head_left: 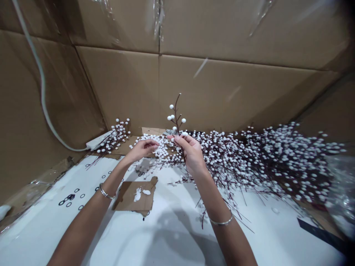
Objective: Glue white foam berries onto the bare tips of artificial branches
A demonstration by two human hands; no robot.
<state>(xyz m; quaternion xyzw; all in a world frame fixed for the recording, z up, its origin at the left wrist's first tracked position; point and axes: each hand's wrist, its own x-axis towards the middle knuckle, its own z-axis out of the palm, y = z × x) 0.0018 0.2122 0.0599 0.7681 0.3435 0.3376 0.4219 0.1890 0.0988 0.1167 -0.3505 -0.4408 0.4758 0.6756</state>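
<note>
My right hand (192,149) is closed around a brown berry stem (177,120), thumb and fingers pinching it. The stem stands nearly upright, with several white berries on its short twigs and a bare curved tip on top. To its left, my left hand (144,148) has its fingers bent together in a pinch; whatever is between the fingertips is too small to make out. White berries (163,150) lie just beyond those fingertips. Behind and right of my right hand spreads a large heap of white-berried stems (235,155).
A cardboard piece (122,195) with white smears lies on the white tabletop (172,207). Black rings (70,197) are scattered at left. A small berry bunch (118,133) rests by a white power strip (98,141) and its cable (43,85). Cardboard walls (119,85) enclose the back; clear plastic (341,184) sits right.
</note>
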